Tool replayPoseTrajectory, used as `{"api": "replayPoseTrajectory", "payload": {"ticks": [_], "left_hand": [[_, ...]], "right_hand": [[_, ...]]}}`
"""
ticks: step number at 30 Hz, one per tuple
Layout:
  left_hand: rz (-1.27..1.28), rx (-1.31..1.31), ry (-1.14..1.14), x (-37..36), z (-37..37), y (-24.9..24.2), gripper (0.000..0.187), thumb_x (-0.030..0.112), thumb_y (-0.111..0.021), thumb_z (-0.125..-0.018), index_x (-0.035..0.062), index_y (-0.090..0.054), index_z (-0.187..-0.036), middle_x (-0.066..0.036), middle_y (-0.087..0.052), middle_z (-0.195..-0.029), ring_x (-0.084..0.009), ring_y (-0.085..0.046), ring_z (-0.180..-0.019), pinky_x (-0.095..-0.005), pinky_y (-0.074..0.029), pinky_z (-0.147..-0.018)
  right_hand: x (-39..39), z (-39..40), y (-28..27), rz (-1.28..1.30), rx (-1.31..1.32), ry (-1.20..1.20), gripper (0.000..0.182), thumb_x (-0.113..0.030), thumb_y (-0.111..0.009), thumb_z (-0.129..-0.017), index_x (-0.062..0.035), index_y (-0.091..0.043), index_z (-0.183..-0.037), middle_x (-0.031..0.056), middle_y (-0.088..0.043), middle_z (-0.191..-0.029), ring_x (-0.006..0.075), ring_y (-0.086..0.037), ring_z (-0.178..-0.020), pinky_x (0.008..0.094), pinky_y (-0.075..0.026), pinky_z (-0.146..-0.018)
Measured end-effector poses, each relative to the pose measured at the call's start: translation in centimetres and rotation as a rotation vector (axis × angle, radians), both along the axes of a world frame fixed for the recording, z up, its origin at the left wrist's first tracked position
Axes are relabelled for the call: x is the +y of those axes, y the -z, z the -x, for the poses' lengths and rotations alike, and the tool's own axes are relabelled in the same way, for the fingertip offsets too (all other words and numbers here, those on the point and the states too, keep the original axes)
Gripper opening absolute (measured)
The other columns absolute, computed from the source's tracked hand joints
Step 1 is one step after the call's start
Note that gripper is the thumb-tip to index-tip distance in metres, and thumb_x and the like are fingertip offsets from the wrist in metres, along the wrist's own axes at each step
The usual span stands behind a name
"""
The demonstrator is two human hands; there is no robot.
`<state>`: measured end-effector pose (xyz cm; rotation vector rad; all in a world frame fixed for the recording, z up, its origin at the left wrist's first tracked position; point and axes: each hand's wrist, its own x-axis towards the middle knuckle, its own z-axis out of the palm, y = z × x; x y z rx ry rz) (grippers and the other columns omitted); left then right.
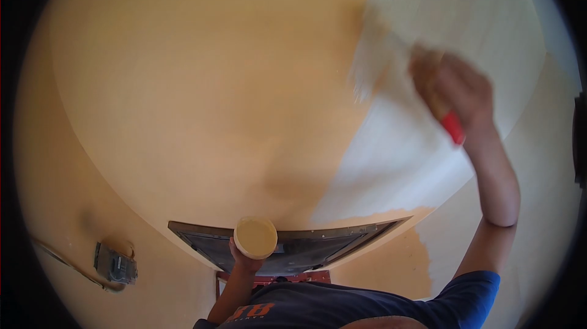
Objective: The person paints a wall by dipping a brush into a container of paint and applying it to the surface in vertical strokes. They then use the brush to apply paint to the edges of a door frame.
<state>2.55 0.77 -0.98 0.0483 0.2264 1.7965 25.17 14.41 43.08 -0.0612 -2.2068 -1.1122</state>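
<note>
My right hand (455,87) is raised at the right, closed round the handle of a brush (452,127) with a red end. The brush's head is blurred by motion near the border between the pale paint (422,115) and the tan surface (214,84). Low in the middle, my left hand (247,262) holds a round tub (256,238) of cream-coloured paint from its lower side. Its fingers are partly hidden by the tub.
A dark framed door (306,246) lies below and behind the tub. On the wall at the lower left are a grey electrical box (115,265) and a cable (70,266). A dark object (579,139) shows at the right edge.
</note>
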Motion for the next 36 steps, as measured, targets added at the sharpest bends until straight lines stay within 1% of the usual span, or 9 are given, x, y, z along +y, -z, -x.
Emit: {"api": "replayPoseTrajectory", "payload": {"ticks": [3, 6, 13, 16, 20, 23, 26, 30, 36], "left_hand": [[-0.027, -0.015, 0.008, 0.5, -0.5, 0.0, 0.067, 0.066, -0.034, -0.080, 0.0132, -0.051, -0.119, -0.014, -0.060, -0.104, -0.0407, -0.058, -0.091, -0.0490, -0.049, -0.063], [-0.003, -0.019, 0.001, 0.2, -0.5, 0.2, 0.067, 0.066, -0.034, -0.080, 0.0133, -0.051, -0.119, -0.014, -0.060, -0.104, -0.0406, -0.059, -0.091, -0.0494, -0.049, -0.063], [-0.083, 0.034, -0.020, 0.1, -0.1, 0.1, 0.069, 0.065, -0.033, -0.082, 0.0109, -0.049, -0.121, -0.017, -0.059, -0.106, -0.0408, -0.059, -0.092, -0.0494, -0.050, -0.062], [-0.144, 0.019, -0.003, 0.4, -0.2, 0.2, 0.070, 0.065, -0.033, -0.082, 0.0101, -0.048, -0.121, -0.018, -0.057, -0.109, -0.0417, -0.059, -0.093, -0.0500, -0.051, -0.063], [-0.219, 0.071, -0.018, 0.8, -0.1, 0.9, 0.070, 0.065, -0.035, -0.082, 0.0096, -0.047, -0.123, -0.019, -0.056, -0.112, -0.0430, -0.058, -0.095, -0.0507, -0.052, -0.066], [-0.246, 0.125, 0.042, 1.0, 0.3, 2.7, 0.085, 0.074, -0.047, -0.071, 0.0136, -0.041, -0.130, -0.014, -0.052, -0.118, -0.0370, -0.054, -0.101, -0.0478, -0.050, -0.069], [-0.193, 0.154, 0.050, 0.9, 0.0, 2.6, 0.083, 0.073, -0.048, -0.071, 0.0142, -0.041, -0.130, -0.014, -0.052, -0.119, -0.0376, -0.055, -0.101, -0.0499, -0.050, -0.069], [-0.210, 0.131, 0.063, 0.9, 0.2, 3.0, 0.083, 0.072, -0.048, -0.071, 0.0152, -0.040, -0.130, -0.013, -0.052, -0.120, -0.0384, -0.054, -0.103, -0.0524, -0.050, -0.070], [-0.167, 0.099, 0.108, 0.4, 0.1, 3.6, 0.084, 0.075, -0.044, -0.072, 0.0174, -0.039, -0.132, -0.013, -0.049, -0.125, -0.0398, -0.052, -0.108, -0.0577, -0.048, -0.077]], "right_hand": [[1.2, 1.4, -2.2, -0.204, 0.064, 0.036, 0.018, -0.012, -0.061, -0.070, -0.0074, -0.057, -0.086, 0.0076, -0.061, -0.084, 0.0232, -0.062, -0.077, 0.0295, -0.051, -0.057], [1.9, 2.5, 2.9, -0.222, -0.065, 0.099, 0.018, -0.015, -0.061, -0.069, -0.0083, -0.056, -0.084, 0.0081, -0.061, -0.087, 0.0227, -0.062, -0.080, 0.0293, -0.052, -0.058], [0.4, 0.7, 11.6, 0.320, -0.379, -0.072, 0.014, -0.014, -0.060, -0.071, -0.0079, -0.055, -0.083, 0.0090, -0.061, -0.085, 0.0193, -0.063, -0.076, 0.0277, -0.052, -0.057], [1.3, 0.1, 7.5, 0.516, -0.415, 0.141, 0.011, -0.012, -0.062, -0.075, -0.0050, -0.057, -0.082, 0.0098, -0.063, -0.083, 0.0211, -0.064, -0.075, 0.0289, -0.053, -0.059], [3.5, -0.9, 2.3, 0.515, -0.036, 0.013, 0.015, -0.007, -0.071, -0.074, 0.0004, -0.061, -0.082, 0.0107, -0.067, -0.086, 0.0260, -0.066, -0.075, 0.0296, -0.054, -0.068], [1.6, -0.9, -0.2, 0.272, 0.111, 0.028, 0.015, -0.005, -0.072, -0.074, -0.0004, -0.061, -0.083, 0.0092, -0.068, -0.085, 0.0228, -0.067, -0.077, 0.0290, -0.054, -0.068], [1.3, -0.8, 0.0, 0.070, 0.203, 0.033, 0.015, -0.004, -0.071, -0.072, -0.0029, -0.062, -0.084, 0.0088, -0.068, -0.087, 0.0224, -0.066, -0.080, 0.0276, -0.054, -0.067], [2.9, -0.3, 6.5, -0.140, -0.119, 0.138, 0.015, -0.011, -0.064, -0.071, -0.0071, -0.059, -0.085, 0.0123, -0.063, -0.102, 0.0236, -0.064, -0.086, 0.0279, -0.055, -0.065], [0.7, -0.2, 13.5, 0.159, -0.297, 0.003, 0.013, -0.012, -0.064, -0.072, -0.0084, -0.058, -0.083, 0.0093, -0.062, -0.089, 0.0205, -0.065, -0.080, 0.0273, -0.055, -0.061]]}}
